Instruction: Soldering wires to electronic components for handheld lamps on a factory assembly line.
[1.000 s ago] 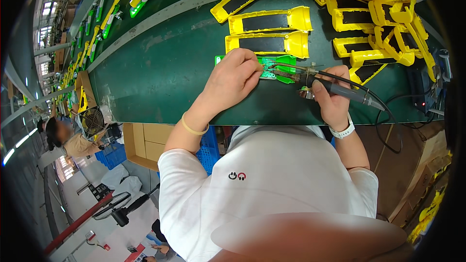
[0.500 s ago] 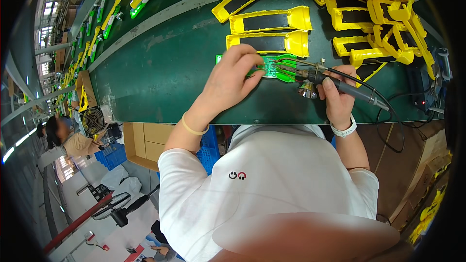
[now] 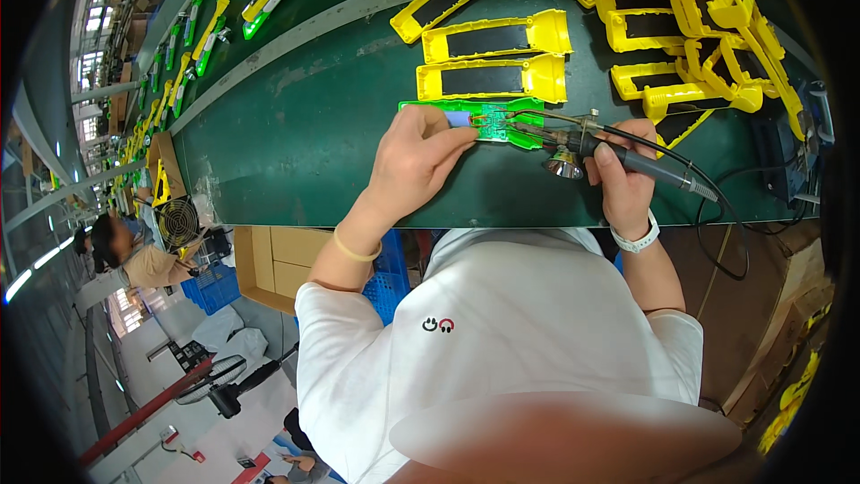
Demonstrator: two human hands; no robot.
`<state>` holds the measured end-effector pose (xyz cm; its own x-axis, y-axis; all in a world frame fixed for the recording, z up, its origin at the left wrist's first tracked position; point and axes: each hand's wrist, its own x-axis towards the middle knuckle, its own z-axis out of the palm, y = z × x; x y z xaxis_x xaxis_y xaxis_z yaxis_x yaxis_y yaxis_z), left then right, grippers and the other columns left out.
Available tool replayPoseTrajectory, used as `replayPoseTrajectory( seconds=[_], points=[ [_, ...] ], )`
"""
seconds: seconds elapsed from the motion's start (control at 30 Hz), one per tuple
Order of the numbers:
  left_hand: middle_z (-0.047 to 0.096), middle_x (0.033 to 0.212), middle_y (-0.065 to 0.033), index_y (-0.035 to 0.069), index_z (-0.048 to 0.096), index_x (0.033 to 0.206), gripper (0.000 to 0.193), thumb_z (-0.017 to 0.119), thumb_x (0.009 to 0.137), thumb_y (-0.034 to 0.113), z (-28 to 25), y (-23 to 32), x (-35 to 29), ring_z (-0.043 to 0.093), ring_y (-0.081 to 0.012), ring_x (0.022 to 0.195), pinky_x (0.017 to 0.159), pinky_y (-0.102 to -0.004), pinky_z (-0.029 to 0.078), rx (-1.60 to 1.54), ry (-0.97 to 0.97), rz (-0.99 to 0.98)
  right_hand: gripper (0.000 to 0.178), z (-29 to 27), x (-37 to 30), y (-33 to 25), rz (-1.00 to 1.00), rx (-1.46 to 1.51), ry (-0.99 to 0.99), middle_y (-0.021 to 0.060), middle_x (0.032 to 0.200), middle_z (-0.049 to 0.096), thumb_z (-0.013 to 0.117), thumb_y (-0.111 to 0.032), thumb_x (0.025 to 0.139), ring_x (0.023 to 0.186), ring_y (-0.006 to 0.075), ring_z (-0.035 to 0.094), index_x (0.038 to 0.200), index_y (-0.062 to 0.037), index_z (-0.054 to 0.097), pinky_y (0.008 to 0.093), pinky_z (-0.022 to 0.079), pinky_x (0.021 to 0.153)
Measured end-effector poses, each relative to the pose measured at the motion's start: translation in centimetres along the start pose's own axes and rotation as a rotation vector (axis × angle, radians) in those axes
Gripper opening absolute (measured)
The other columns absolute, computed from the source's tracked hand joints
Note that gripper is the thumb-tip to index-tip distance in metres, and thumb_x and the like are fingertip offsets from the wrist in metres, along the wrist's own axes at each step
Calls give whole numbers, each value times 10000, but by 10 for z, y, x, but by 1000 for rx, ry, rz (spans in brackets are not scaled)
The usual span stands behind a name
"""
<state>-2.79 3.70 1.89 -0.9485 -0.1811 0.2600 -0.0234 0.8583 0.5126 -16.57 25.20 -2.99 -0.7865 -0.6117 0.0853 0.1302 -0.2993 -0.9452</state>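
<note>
A green housing half (image 3: 524, 137) lies before me, carrying a green circuit board (image 3: 493, 125) and a purple cylindrical cell (image 3: 458, 118) with thin wires. My left hand (image 3: 414, 154) is closed at the housing's left end, thumb and forefinger together beside the cell; what they pinch is too small to make out. My right hand (image 3: 623, 175) grips a soldering iron (image 3: 632, 159) with a thin metal feed tube clamped along it. Its tip reaches over the right part of the board. A silver cone-shaped lamp reflector (image 3: 563, 164) sits just below the iron's front end.
Yellow housing halves (image 3: 491, 78) with dark panels lie behind the green one. More yellow housings (image 3: 663, 27) are heaped at the right. A black cable (image 3: 736, 255) loops from the iron. Green-and-yellow units (image 3: 210, 36) line the far left beyond a grey strip (image 3: 296, 45).
My left hand has shifted left and slightly down off the board, uncovering the purple cell and wires. My right hand and the soldering iron stay almost in place.
</note>
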Motion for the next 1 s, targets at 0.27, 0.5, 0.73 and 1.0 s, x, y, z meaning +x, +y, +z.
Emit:
replayPoseTrajectory(
  seconds=[0.27, 0.5, 0.73, 1.0],
  points=[
    [578, 821, -68, 56, 661, 938, 283, 610, 660, 55, 8, -13, 10, 588, -212, 802, 662, -300, 501, 258, 19, 427, 227, -2, -1, 4, -11, -66, 23, 18, 771, 498, 604, -42, 834, 607, 37, 431, 931, -46, 399, 183, 367, 543],
    [571, 817, -41, 86, 681, 951, 335, 601, 628, 50, 1, -7, 15, 593, -179, 787, 629, -273, 510, 345, -46, 444, 217, -1, 1, 4, 0, -68, -60, 35, 779, 487, 580, -18, 832, 583, 55, 438, 926, -48, 386, 192, 377, 520],
    [570, 843, -36, 106, 675, 980, 342, 600, 650, 61, -1, -9, 15, 585, -170, 811, 632, -267, 509, 380, -82, 468, 239, 2, 1, 4, 25, -88, -51, 35, 768, 513, 607, 6, 812, 604, 44, 467, 928, -29, 401, 187, 387, 537],
    [574, 857, -31, 112, 669, 995, 345, 592, 664, 58, -1, -7, 14, 583, -171, 817, 636, -265, 511, 405, -80, 474, 246, -6, 0, -2, -48, 143, 159, 77, 836, 510, 577, -127, 860, 559, 120, 485, 997, -51, 388, 238, 417, 516]
  ],
)
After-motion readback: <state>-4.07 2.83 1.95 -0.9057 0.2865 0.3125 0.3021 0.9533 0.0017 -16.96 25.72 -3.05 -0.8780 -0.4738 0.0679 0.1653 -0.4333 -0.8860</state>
